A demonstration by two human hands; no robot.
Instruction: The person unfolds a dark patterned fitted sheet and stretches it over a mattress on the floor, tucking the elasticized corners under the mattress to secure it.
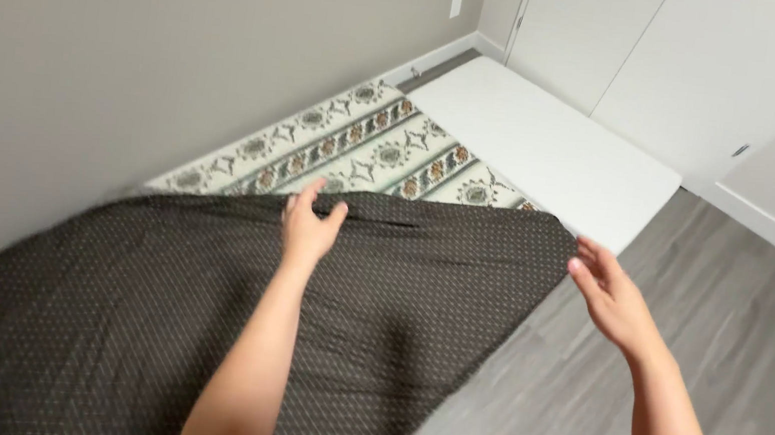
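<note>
Soft even indoor light, faint shadows, slight motion blur

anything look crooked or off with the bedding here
The dark dotted cover lies askew, its far edge running at a slant and leaving the patterned sheet and white mattress bare. The left hand rests on that edge; the right hand is at its corner.

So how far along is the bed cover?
Done: the dark sheet covers the near part of the mattress. In hand: the left hand presses its far edge, the right hand is at its corner. Left: the patterned sheet and bare white far end remain uncovered.
</note>
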